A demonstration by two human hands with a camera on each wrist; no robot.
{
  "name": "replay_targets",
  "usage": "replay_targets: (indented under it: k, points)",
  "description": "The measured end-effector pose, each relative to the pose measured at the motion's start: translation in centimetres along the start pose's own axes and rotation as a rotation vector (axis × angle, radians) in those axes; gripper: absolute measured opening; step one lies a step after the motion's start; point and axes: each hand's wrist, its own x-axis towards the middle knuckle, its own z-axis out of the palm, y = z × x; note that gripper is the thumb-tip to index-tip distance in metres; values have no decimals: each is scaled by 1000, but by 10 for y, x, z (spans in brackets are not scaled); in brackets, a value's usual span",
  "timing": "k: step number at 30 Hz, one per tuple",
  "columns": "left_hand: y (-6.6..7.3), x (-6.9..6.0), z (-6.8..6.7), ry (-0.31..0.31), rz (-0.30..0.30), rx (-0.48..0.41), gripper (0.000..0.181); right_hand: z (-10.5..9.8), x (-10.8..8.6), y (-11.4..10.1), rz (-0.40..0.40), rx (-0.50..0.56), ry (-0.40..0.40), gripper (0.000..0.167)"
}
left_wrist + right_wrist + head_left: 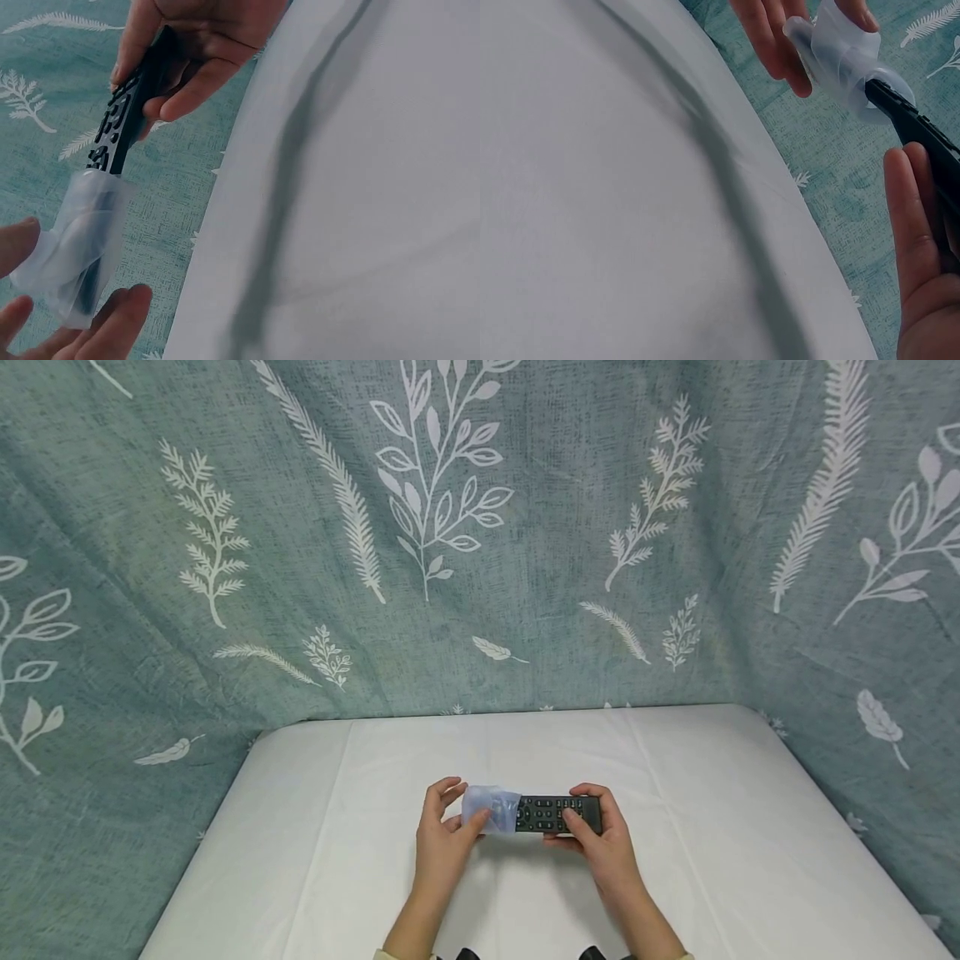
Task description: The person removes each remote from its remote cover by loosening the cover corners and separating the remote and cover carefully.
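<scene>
Your right hand (609, 839) grips one end of the remote (534, 815), thumb over its buttons. Left of it, your left hand (442, 843) pinches the plastic bag (489, 806) around the other end. Beneath both is a white table (360, 860); beyond, a leaf-patterned curtain (540, 635).

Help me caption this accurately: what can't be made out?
Head view: button markings on the remote control, too small.
Head view: its covered end, blurred by the plastic sleeve.
Left wrist view: most of the left hand, cut off at lower left.
Right wrist view: the remote control's bare end, cut off at right.
</scene>
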Motion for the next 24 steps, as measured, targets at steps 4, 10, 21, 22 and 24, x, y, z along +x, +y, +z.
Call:
replay_targets:
  k: [4,10,21,22,24]
  points:
    - [-2,2,-2,-59,-64,-85,57,-1,1,2,-1,7,-7,38]
    - [-3,3,-6,-90,-103,-153,47,-3,2,4,0,20,-19,38]
    - [-3,2,-10,-72,-112,-132,40,-6,2,5,47,8,-24,38]
    - [-3,1,-10,-69,-117,-128,40,-6,2,5,50,4,-26,38]
    - [-3,1,-11,-62,-128,-124,39,-7,3,4,51,-4,-30,37]
